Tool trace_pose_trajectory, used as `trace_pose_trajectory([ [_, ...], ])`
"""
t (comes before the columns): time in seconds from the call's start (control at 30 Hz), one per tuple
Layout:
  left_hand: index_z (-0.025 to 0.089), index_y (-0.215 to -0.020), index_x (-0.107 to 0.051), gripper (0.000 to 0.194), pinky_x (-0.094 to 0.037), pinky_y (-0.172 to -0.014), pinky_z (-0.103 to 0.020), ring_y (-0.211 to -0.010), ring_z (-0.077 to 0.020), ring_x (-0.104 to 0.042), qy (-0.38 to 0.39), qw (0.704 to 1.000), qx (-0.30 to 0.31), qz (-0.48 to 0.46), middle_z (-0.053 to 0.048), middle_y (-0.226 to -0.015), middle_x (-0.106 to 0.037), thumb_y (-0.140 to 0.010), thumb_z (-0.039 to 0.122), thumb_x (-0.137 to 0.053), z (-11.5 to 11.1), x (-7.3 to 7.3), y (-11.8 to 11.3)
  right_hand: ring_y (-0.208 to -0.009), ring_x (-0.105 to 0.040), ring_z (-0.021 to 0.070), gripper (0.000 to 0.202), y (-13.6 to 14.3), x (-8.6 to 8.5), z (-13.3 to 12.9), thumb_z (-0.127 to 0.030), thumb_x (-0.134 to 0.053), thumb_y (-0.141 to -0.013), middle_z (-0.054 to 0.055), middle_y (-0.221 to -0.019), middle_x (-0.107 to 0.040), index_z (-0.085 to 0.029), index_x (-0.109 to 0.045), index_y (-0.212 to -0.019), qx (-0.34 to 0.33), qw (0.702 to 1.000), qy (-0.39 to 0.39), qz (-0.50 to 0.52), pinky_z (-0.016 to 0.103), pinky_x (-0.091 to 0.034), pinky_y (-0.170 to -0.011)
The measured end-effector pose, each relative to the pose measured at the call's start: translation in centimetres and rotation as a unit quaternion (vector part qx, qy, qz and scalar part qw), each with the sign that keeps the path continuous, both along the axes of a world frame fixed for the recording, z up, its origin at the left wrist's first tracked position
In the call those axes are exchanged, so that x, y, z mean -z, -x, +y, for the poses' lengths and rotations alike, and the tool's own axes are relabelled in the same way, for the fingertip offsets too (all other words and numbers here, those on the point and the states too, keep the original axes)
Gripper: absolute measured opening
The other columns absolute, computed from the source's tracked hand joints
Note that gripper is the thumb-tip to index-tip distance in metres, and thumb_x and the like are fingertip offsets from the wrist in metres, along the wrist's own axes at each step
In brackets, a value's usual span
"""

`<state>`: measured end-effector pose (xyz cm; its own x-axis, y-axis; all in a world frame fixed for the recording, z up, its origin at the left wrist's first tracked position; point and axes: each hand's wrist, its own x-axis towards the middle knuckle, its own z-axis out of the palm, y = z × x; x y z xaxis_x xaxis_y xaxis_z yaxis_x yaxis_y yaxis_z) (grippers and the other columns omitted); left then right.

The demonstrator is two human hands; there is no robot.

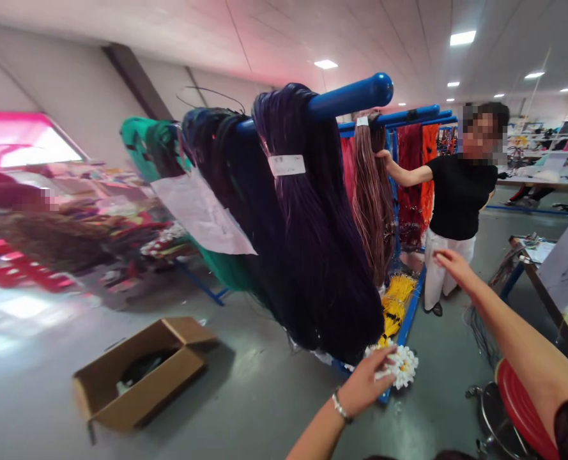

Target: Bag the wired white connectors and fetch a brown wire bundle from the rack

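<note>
Dark purple and navy wire bundles (312,255) hang from a blue rack arm (355,97), bound near the top by a white label (287,165). My left hand (367,383), with a bracelet on its wrist, has its fingers apart in front of a cluster of white connectors (403,367) at the rack's foot; whether it touches them is unclear. Further right, my right hand (451,265) reaches forward in the air, fingers loosely extended, with nothing visible in it. Yellow-ended wires (396,303) lie on the rack base behind the white connectors.
A person in black (459,198) stands beyond the rack, one hand at the brown wires (367,198). An open cardboard box (144,396) sits on the floor at left. A red stool (523,402) and a table (542,281) stand at right. Another person (48,236) is blurred at left.
</note>
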<state>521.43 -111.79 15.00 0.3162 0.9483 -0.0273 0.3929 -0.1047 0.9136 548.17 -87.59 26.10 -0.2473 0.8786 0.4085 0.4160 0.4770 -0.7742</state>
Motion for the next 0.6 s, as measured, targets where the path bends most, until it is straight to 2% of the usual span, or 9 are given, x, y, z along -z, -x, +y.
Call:
trace_pose_trajectory([
  [0.1, 0.021, -0.143, -0.039, 0.071, -0.044, -0.102, -0.04, -0.116, -0.0241, -0.056, -0.064, 0.997, -0.049, -0.015, -0.012, -0.136, -0.05, -0.076, 0.027, -0.063, 3.6, -4.6, -0.3, -0.103, -0.06, 0.0222, 0.055, 3.2, -5.3, 4.0, -0.06, -0.051, -0.078, 0.011, -0.116, -0.063, -0.019, -0.062, -0.114, -0.012, 0.997, -0.073, 0.02, 0.041, -0.047, -0.096],
  [0.17, 0.023, -0.147, -0.032, 0.08, -0.039, -0.109, -0.041, -0.126, -0.0249, -0.047, -0.127, 0.987, -0.098, -0.025, -0.012, -0.144, -0.041, -0.074, 0.027, -0.065, 6.0, -7.3, -0.8, -0.104, -0.059, 0.0239, 0.057, 5.1, -8.0, 6.1, -0.06, -0.055, -0.077, 0.012, -0.118, -0.062, -0.018, -0.062, -0.115, -0.013, 0.993, -0.111, 0.029, 0.044, -0.045, -0.099],
  [0.27, 0.022, -0.149, -0.025, 0.087, -0.029, -0.115, -0.042, -0.137, -0.026, -0.036, -0.208, 0.954, -0.215, -0.04, -0.012, -0.15, -0.032, -0.074, 0.03, -0.068, 10.5, -10.6, -2.3, -0.104, -0.06, 0.0254, 0.062, 7.3, -11.2, 10.0, -0.062, -0.055, -0.076, 0.014, -0.114, -0.064, -0.013, -0.062, -0.114, -0.024, 0.991, -0.127, 0.045, 0.046, -0.044, -0.099],
  [0.37, 0.02, -0.15, -0.019, 0.093, -0.023, -0.117, -0.042, -0.142, -0.027, -0.027, -0.249, 0.908, -0.332, -0.058, -0.015, -0.152, -0.027, -0.073, 0.034, -0.07, 16.8, -14.2, -4.2, -0.113, -0.056, 0.0252, 0.063, 9.0, -14.1, 14.9, -0.059, -0.053, -0.08, 0.015, -0.12, -0.062, -0.01, -0.058, -0.12, -0.06, 0.984, -0.151, 0.07, 0.043, -0.041, -0.104],
  [0.47, 0.016, -0.151, -0.01, 0.103, -0.017, -0.119, -0.039, -0.145, -0.0275, -0.017, -0.254, 0.867, -0.425, -0.062, -0.018, -0.155, -0.018, -0.072, 0.039, -0.073, 24.1, -18.7, -5.3, -0.117, -0.054, 0.0271, 0.064, 10.7, -17.1, 20.5, -0.056, -0.054, -0.082, 0.016, -0.124, -0.059, -0.008, -0.054, -0.125, -0.08, 0.982, -0.152, 0.082, 0.047, -0.038, -0.106],
  [0.6, 0.012, -0.15, -0.001, 0.117, -0.012, -0.119, -0.039, -0.147, -0.0277, -0.006, -0.254, 0.804, -0.534, -0.058, -0.021, -0.157, -0.01, -0.068, 0.046, -0.077, 33.6, -25.0, -4.4, -0.119, -0.052, 0.0312, 0.072, 13.8, -21.2, 27.3, -0.058, -0.057, -0.08, 0.017, -0.128, -0.056, -0.006, -0.05, -0.129, -0.115, 0.98, -0.144, 0.072, 0.051, -0.038, -0.106],
])
